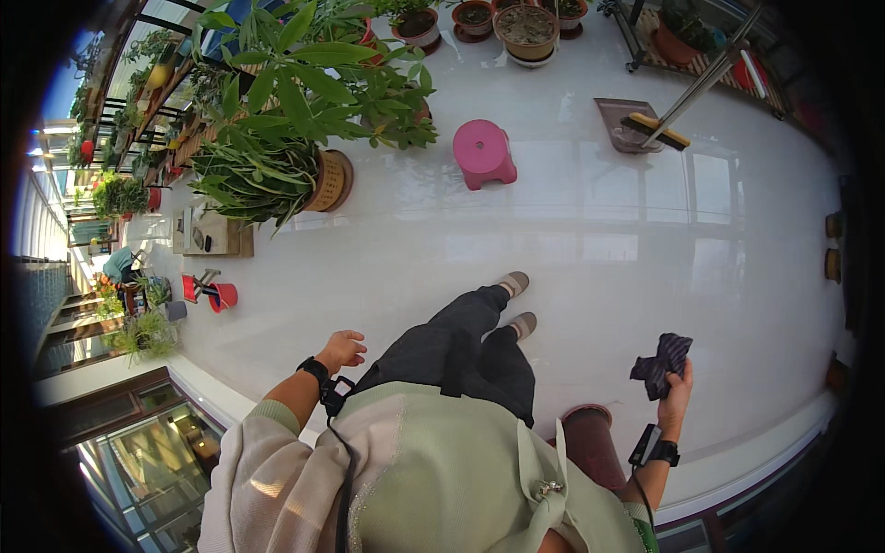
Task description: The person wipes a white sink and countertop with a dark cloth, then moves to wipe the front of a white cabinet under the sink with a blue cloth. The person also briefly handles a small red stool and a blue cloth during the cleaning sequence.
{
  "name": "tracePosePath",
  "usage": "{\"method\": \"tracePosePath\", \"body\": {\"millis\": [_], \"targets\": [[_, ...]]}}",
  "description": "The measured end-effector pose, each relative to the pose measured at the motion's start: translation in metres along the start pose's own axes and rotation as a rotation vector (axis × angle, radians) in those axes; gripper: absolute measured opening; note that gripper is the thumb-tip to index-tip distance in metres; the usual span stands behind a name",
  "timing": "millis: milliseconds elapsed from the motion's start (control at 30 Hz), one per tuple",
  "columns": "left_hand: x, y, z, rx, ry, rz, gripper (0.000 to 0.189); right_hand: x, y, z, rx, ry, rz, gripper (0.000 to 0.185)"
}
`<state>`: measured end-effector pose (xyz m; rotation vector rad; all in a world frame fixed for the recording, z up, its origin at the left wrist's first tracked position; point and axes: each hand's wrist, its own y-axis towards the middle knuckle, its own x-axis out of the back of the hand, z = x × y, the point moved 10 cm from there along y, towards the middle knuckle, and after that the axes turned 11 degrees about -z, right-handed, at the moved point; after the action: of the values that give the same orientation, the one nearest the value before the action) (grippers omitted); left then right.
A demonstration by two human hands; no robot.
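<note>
A dark striped cloth (662, 365) is bunched up in my right hand (677, 390), held out to the right above the pale glossy floor (594, 304). Beside my dark trousers, my left hand (343, 351) hangs with nothing in it, its fingers partly spread. Each wrist wears a black strap with a small device and a cable. A dark red cylindrical container (593, 442) stands between my body and my right forearm, its lower part hidden.
Ahead are a pink plastic stool (482, 148), a dustpan (626, 124) with a brush (655, 131), and several potted plants (527, 31). A snake plant (256, 176), a low table (214, 231) and a red bucket (223, 297) stand left. Farther off, a person (121, 266) bends over.
</note>
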<state>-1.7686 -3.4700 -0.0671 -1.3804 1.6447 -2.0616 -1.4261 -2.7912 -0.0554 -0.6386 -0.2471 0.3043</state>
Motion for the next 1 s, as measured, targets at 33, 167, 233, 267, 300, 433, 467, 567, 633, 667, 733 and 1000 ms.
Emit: {"method": "tracePosePath", "body": {"millis": [33,167,233,267,300,433,467,567,633,667,733,1000], "targets": [[0.013,0.003,0.013,0.007,0.018,0.003,0.035,-0.014,-0.004,0.004,0.048,0.026,0.05,0.053],[0.067,0.042,0.0,-0.099,0.052,-0.047,0.033,-0.041,-0.064,-0.034,0.036,0.059,0.09,0.056],[0.084,0.069,-0.035,-0.223,0.02,-0.004,0.032,-0.034,-0.112,-0.074,-0.035,0.05,-0.028,0.057],[0.093,0.085,-0.054,-0.278,0.027,0.02,0.034,-0.032,-0.144,-0.099,-0.09,0.016,-0.044,0.059],[0.102,0.101,-0.072,-0.33,0.028,0.048,0.036,-0.028,-0.174,-0.122,-0.14,-0.03,-0.091,0.061],[0.176,0.17,-0.114,-0.5,-0.04,0.092,0.04,-0.047,-0.321,-0.235,-0.251,-0.057,-0.329,0.071],[0.197,0.187,-0.117,-0.534,-0.03,0.107,0.042,-0.07,-0.348,-0.26,-0.306,0.062,-0.328,0.074],[0.278,0.239,-0.073,-0.439,0.021,0.13,0.049,-0.138,-0.396,-0.282,-0.329,-0.171,-0.422,0.076],[0.334,0.274,-0.021,-0.257,0.191,0.082,0.055,-0.231,-0.4,-0.248,-0.243,0.033,-0.069,0.068],[0.36,0.287,0.004,-0.225,0.217,0.052,0.053,-0.258,-0.4,-0.236,-0.275,0.028,-0.11,0.065],[0.403,0.308,0.057,-0.14,0.195,0.009,0.049,-0.322,-0.399,-0.202,-0.229,0.058,-0.04,0.062],[0.535,0.363,0.227,-0.132,0.175,-0.001,0.042,-0.535,-0.409,-0.182,0.076,0.072,0.264,0.061]]}}
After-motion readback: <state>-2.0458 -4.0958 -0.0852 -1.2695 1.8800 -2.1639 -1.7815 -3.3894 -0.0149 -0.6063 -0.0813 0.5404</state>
